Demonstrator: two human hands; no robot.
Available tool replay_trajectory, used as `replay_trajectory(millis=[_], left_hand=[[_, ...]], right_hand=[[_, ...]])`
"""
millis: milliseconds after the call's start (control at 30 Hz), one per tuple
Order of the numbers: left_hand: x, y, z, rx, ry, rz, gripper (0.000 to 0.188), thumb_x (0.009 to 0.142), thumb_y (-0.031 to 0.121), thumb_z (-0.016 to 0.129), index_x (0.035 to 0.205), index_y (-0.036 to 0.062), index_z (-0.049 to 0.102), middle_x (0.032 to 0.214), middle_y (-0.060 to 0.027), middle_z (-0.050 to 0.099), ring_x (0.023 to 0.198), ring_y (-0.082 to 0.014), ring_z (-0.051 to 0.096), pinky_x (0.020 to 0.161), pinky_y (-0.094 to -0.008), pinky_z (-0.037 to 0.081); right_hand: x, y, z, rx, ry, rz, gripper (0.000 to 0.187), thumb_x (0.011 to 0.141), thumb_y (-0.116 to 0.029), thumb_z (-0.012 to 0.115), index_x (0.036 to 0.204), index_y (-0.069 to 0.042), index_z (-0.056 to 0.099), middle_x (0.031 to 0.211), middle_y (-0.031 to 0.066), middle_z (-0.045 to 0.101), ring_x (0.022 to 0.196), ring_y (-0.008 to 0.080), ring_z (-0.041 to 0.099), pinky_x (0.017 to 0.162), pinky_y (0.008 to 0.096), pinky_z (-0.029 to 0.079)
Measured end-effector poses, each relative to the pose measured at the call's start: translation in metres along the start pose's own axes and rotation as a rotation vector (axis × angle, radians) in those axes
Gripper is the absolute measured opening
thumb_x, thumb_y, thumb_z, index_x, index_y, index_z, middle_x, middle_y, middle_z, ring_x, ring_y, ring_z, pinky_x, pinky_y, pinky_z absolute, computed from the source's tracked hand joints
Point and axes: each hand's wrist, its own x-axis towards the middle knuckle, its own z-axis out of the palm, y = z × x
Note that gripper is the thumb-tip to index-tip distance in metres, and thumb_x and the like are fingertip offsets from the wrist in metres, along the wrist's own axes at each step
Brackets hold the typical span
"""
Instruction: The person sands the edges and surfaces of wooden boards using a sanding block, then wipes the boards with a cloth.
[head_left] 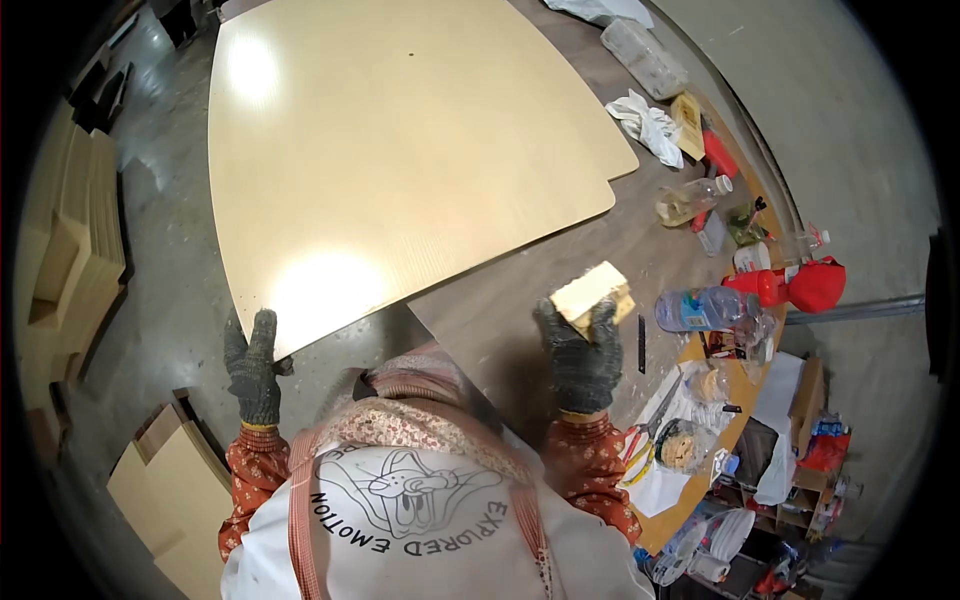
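Note:
A large pale-yellow panel (pixel 420 150) with a smooth, shiny face lies over the brown-covered table, its near left corner reaching past the table's edge. That corner is gripped by my left hand (pixel 255 370) in a dark grey knit glove, with fingers on both sides of it. To the right of the panel, my right hand (pixel 582 360), gloved alike, holds a pale-yellow sponge (pixel 592 296) between thumb and fingers. The sponge is above the brown table cover (pixel 470 330), apart from the panel. Part of the right fingers is hidden behind it.
Along the table's right side are a clear plastic bottle (pixel 700 308), an amber-tinted bottle (pixel 690 202), a white cloth (pixel 648 128), scissors (pixel 655 425) and a red cap (pixel 817 285). Stacked panels (pixel 85 230) stand on the floor at left; another panel (pixel 170 500) lies lower left.

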Motion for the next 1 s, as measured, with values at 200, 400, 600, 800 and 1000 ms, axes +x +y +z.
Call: replay_trajectory(millis=[200, 400, 600, 800, 1000], left_hand=[[-0.001, 0.009, 0.006, -0.001, 0.020, 0.081, 0.027, 0.094, 0.023, 0.065, 0.117, 0.0084, 0.060, 0.075, 0.0041, 0.059, 0.042, -0.0030, 0.043, 0.034, -0.0190, 0.033], [0.037, 0.018, -0.025, 0.154, 0.053, 0.122, 0.032, 0.096, 0.019, 0.063, 0.124, 0.0017, 0.060, 0.094, -0.0044, 0.067, 0.076, -0.0083, 0.062, 0.064, -0.0228, 0.052], [0.055, 0.038, -0.052, -0.018, -0.179, -0.124, 0.033, 0.096, 0.027, 0.063, 0.118, 0.0018, 0.063, 0.083, -0.0040, 0.065, 0.063, -0.0081, 0.060, 0.048, -0.0232, 0.048], [0.092, 0.052, -0.072, 0.149, -0.434, -0.084, 0.035, 0.094, 0.034, 0.065, 0.106, 0.0012, 0.066, 0.082, -0.0011, 0.063, 0.062, -0.0078, 0.057, 0.050, -0.0241, 0.046], [0.113, 0.054, -0.073, 0.138, -0.659, -0.129, 0.035, 0.092, 0.035, 0.067, 0.105, 0.0029, 0.064, 0.068, -0.0029, 0.062, 0.051, -0.0109, 0.059, 0.046, -0.0241, 0.046]], right_hand=[[0.038, 0.020, -0.017, -0.151, -0.025, -0.222, 0.038, 0.097, -0.021, 0.061, 0.123, 0.004, 0.050, 0.107, 0.0108, 0.060, 0.098, 0.0179, 0.058, 0.091, 0.0363, 0.053], [0.049, -0.011, -0.037, 0.532, 0.014, -0.044, 0.041, 0.093, -0.018, 0.066, 0.124, 0.005, 0.051, 0.116, 0.0195, 0.058, 0.109, 0.0326, 0.056, 0.100, 0.0529, 0.047], [0.015, -0.021, 0.000, 0.045, -0.149, -0.260, 0.035, 0.094, -0.009, 0.063, 0.124, 0.007, 0.054, 0.120, 0.0199, 0.058, 0.110, 0.0319, 0.057, 0.099, 0.0455, 0.047], [-0.055, 0.007, 0.099, -1.080, -0.115, -1.114, 0.034, 0.089, 0.004, 0.062, 0.123, 0.000, 0.062, 0.134, 0.0228, 0.053, 0.117, 0.0345, 0.057, 0.097, 0.0393, 0.048], [-0.139, 0.019, 0.178, -0.363, -0.028, -0.301, 0.054, 0.089, -0.009, 0.067, 0.136, 0.001, 0.043, 0.129, 0.0104, 0.052, 0.113, 0.0190, 0.053, 0.099, 0.0331, 0.045]])
